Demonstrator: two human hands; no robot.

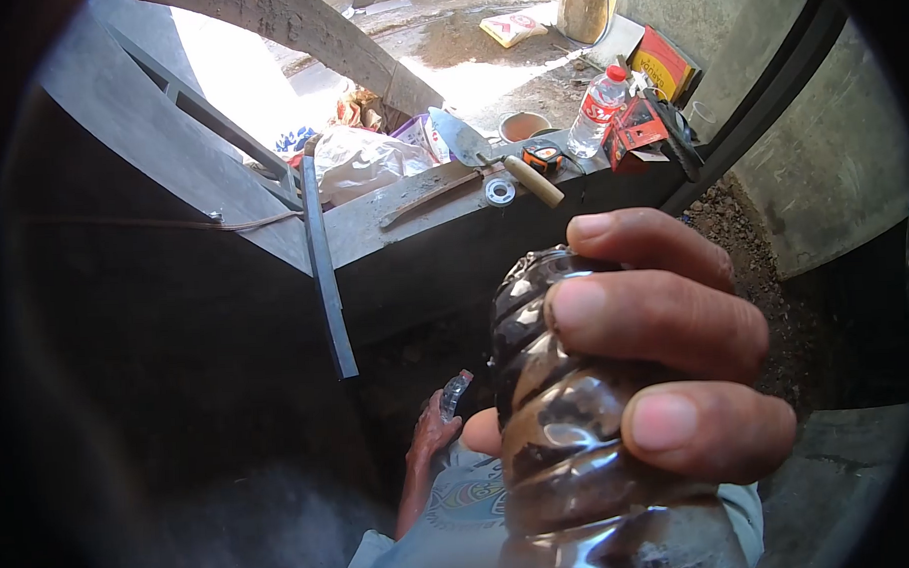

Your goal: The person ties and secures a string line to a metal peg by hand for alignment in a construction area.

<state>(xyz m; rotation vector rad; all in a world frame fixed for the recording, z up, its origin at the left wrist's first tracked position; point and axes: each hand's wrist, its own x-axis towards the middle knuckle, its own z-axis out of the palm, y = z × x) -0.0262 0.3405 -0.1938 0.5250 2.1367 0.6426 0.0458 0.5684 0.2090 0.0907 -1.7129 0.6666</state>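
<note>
Close to the camera, my right hand is wrapped round a clear plastic bottle with slanting ribs. Brown and dark tones show through its shiny wall, and its lower part runs out of the frame. Three fingers lie across the near side; a fingertip shows at the left edge. Lower down and farther off, my left hand is closed round a small, clear, shiny plastic object with a reddish end, too small to name. It is beside the pale printed shirt on my body.
On the ledge lie a trowel, a white ring, a tape measure, a red-capped water bottle and a red box. A dark metal bar juts down at the left. Gravel lies at the right.
</note>
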